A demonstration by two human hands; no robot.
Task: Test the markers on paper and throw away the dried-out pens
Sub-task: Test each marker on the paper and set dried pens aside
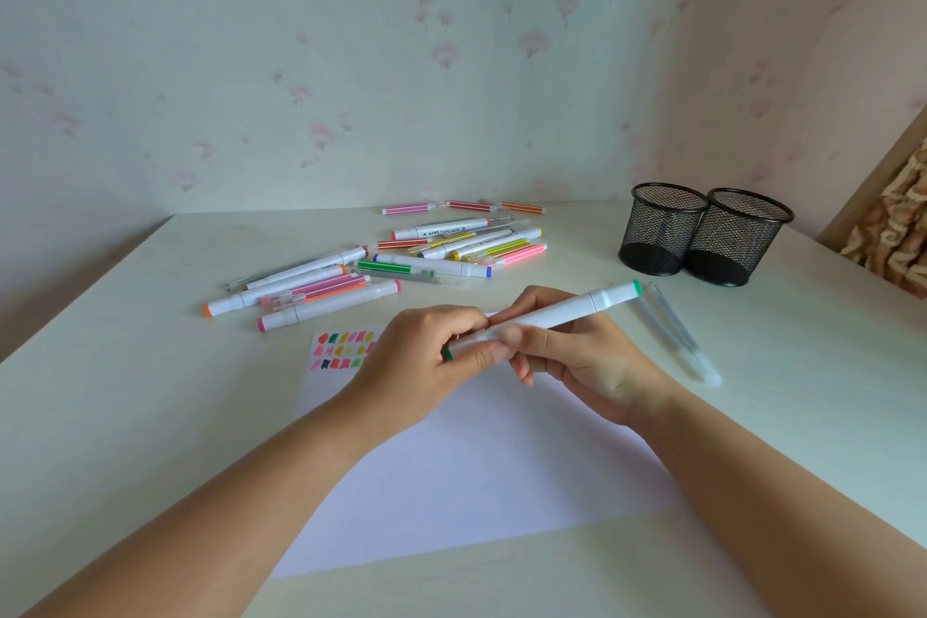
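Under my grip the paper point(476, 462) is mostly blank. My left hand point(426, 366) pinches the green cap end of the marker point(552, 315), my right hand point(582, 361) wraps its barrel, both just above the sheet. Beyond my left knuckles, three rows of swatches point(343, 349) show many tested; farther off, the marker pile point(381, 261) probably awaits sorting.

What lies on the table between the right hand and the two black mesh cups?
In the head view, clear pens lie on the table between the right hand and the cups, nearer the hand.
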